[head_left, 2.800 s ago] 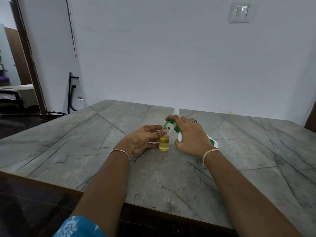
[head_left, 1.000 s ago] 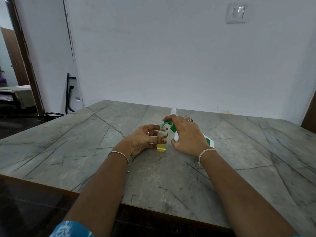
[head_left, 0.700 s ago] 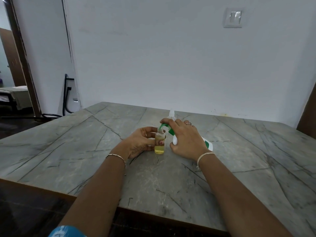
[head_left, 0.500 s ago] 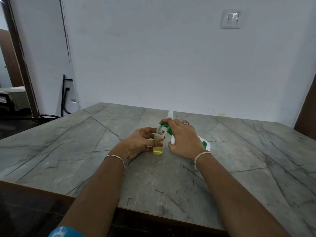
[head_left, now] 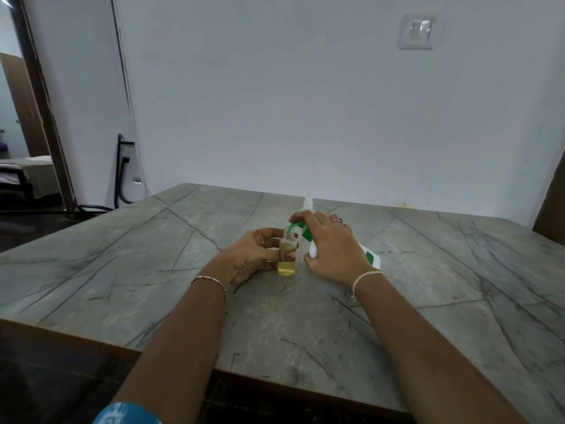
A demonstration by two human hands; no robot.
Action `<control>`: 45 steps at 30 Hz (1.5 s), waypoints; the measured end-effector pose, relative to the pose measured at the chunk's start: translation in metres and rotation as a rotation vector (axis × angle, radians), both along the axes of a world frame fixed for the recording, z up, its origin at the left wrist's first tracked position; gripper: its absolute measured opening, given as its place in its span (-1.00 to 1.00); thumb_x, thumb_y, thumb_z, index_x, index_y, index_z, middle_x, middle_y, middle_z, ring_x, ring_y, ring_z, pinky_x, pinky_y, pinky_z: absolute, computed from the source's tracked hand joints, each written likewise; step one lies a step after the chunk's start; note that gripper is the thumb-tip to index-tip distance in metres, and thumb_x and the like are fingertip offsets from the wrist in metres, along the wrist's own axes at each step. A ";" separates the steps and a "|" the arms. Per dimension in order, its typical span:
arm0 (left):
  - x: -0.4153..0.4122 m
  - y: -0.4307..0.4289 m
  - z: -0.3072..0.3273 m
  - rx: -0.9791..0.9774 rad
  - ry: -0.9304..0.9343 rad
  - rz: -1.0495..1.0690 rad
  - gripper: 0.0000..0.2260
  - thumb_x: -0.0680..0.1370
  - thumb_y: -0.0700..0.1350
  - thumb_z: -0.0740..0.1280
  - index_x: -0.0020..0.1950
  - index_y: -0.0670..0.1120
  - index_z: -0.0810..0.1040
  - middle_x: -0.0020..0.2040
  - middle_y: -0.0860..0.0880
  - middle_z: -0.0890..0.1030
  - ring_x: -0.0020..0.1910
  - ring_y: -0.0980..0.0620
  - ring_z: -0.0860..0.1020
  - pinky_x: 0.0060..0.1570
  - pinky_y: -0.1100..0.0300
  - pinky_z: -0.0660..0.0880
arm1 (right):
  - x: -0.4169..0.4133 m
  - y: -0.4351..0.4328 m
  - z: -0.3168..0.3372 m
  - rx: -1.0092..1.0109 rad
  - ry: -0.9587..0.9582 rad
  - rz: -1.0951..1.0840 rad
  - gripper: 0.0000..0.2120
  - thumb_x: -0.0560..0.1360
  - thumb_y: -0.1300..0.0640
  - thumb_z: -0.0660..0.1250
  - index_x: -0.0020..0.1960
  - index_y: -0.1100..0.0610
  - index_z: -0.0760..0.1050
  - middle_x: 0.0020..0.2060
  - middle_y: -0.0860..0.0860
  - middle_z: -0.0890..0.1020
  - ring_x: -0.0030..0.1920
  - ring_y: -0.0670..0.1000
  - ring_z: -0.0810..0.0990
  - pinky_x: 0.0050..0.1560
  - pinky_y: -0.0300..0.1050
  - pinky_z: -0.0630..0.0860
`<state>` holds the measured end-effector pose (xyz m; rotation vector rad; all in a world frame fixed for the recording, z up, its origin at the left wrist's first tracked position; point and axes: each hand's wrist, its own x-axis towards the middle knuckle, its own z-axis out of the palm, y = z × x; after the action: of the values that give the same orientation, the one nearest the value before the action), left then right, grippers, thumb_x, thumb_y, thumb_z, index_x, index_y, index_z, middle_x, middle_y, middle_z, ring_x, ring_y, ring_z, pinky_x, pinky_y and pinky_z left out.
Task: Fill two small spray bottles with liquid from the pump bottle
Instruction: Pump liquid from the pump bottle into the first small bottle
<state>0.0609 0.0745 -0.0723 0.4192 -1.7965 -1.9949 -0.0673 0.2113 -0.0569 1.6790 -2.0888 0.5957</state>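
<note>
A grey veined stone table [head_left: 153, 270] is seen set against a pale wall [head_left: 305, 102], on which a switch plate [head_left: 415, 31] is mounted high above the table's far edge. Near the table's middle, a white pump bottle [head_left: 370, 255] with a green head is tilted leftward and gripped by the right hand [head_left: 333, 252], whose fingers are curled over the pump head. Just left of the pump bottle, a small clear spray bottle [head_left: 287, 255], uncapped and mostly filled with yellow liquid, is stood upright on the table and clasped by the left hand [head_left: 250, 255], thumb and fingertips pressed to its sides. The green spout [head_left: 294, 226] is held directly over the small bottle's open neck. Behind the pump bottle, toward the wall, a pale second bottle top [head_left: 308, 202] is partly visible.
</note>
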 end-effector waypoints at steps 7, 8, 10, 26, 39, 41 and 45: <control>0.000 0.000 0.000 -0.004 0.002 -0.008 -0.47 0.30 -0.37 0.48 0.26 -0.25 0.50 0.16 -0.22 0.62 0.09 -0.10 0.63 0.07 0.01 0.59 | 0.001 0.001 -0.001 0.003 0.017 -0.009 -0.34 0.37 0.07 0.37 0.35 -0.20 0.11 0.19 0.01 0.50 0.13 0.13 0.48 0.19 0.09 0.47; 0.001 0.000 0.000 -0.002 0.002 -0.010 -0.45 0.29 -0.36 0.48 0.27 -0.25 0.49 0.17 -0.23 0.62 0.10 -0.11 0.62 0.09 0.00 0.59 | 0.001 0.001 -0.001 0.006 0.018 -0.011 -0.32 0.37 0.06 0.37 0.36 -0.21 0.10 0.18 0.01 0.50 0.13 0.13 0.48 0.19 0.09 0.48; 0.001 0.000 0.000 -0.002 0.001 -0.009 -0.45 0.29 -0.35 0.49 0.27 -0.25 0.49 0.18 -0.23 0.61 0.13 -0.13 0.61 0.11 -0.01 0.58 | 0.001 0.002 -0.002 0.007 0.019 -0.015 -0.31 0.37 0.06 0.36 0.38 -0.22 0.10 0.18 0.01 0.50 0.13 0.14 0.49 0.19 0.10 0.48; 0.002 0.001 0.000 -0.006 0.018 -0.021 -0.55 0.37 -0.41 0.44 0.24 -0.23 0.52 0.17 -0.24 0.61 0.11 -0.11 0.61 0.08 0.01 0.59 | 0.002 0.000 0.000 0.010 -0.011 -0.010 -0.34 0.38 0.07 0.37 0.37 -0.19 0.14 0.19 0.01 0.51 0.12 0.13 0.50 0.20 0.09 0.47; 0.000 0.001 0.000 -0.009 0.005 -0.017 -0.57 0.39 -0.42 0.42 0.24 -0.22 0.52 0.15 -0.22 0.62 0.11 -0.10 0.62 0.09 0.01 0.58 | 0.001 -0.002 0.000 -0.001 -0.019 -0.006 -0.37 0.37 0.08 0.38 0.33 -0.16 0.17 0.20 0.00 0.51 0.13 0.13 0.49 0.19 0.10 0.47; 0.001 0.001 0.000 -0.002 0.007 -0.019 -0.57 0.39 -0.43 0.42 0.24 -0.23 0.51 0.16 -0.22 0.62 0.11 -0.10 0.62 0.08 0.01 0.59 | 0.001 -0.001 0.000 -0.007 -0.014 -0.001 -0.36 0.37 0.08 0.38 0.33 -0.18 0.15 0.20 0.00 0.51 0.12 0.13 0.49 0.19 0.10 0.47; 0.001 0.001 0.001 0.017 0.012 -0.016 -0.56 0.39 -0.44 0.42 0.24 -0.22 0.51 0.18 -0.23 0.61 0.15 -0.12 0.60 0.11 -0.02 0.57 | 0.000 0.002 -0.001 -0.009 0.005 0.005 -0.32 0.37 0.07 0.36 0.36 -0.23 0.09 0.16 0.01 0.52 0.10 0.13 0.50 0.17 0.11 0.48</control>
<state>0.0614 0.0756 -0.0717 0.3983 -1.7825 -2.0204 -0.0676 0.2131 -0.0583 1.6796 -2.0760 0.6013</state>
